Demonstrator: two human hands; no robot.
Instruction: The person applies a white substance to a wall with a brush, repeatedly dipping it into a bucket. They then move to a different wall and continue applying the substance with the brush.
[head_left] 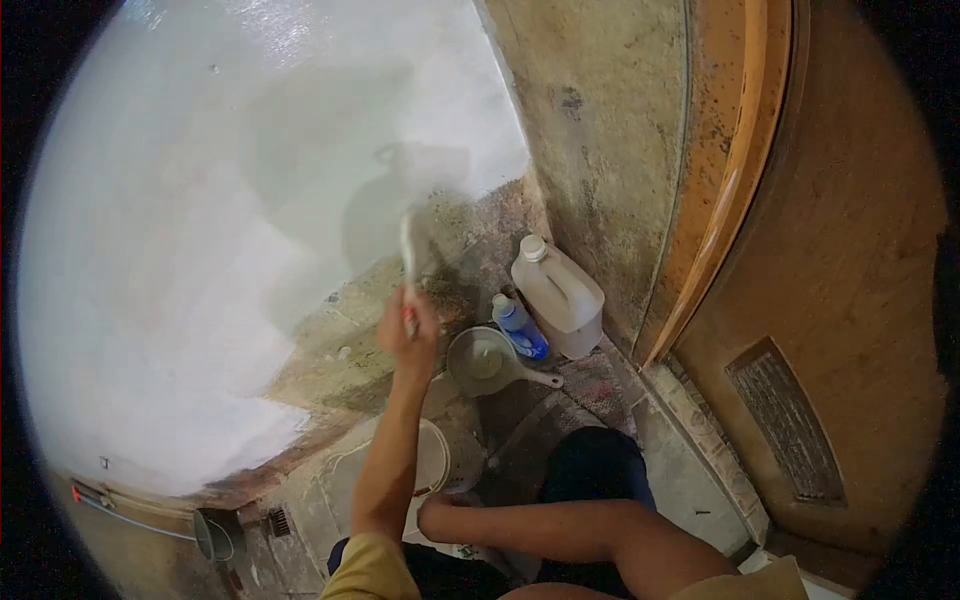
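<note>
My left hand (408, 330) is closed around the handle of a paintbrush (407, 245), raised near the lower part of the wall. The brush is pale and blurred, with a bit of red at the grip. White paint covers much of the wall (150, 270); its lower strip is bare and stained. Below my left forearm stands a pale bucket (446, 455), partly hidden by that arm. At the bucket's near edge my right hand (440, 515) is curled and seems to grip it, its fingers mostly hidden.
A dipper (465, 365) with whitish liquid sits beside a blue bottle (522, 328) and a large white jug (565, 290) in the corner. A wooden door (840, 300) stands right. A dark bucket (215, 535) and a floor drain (281, 521) are at lower left.
</note>
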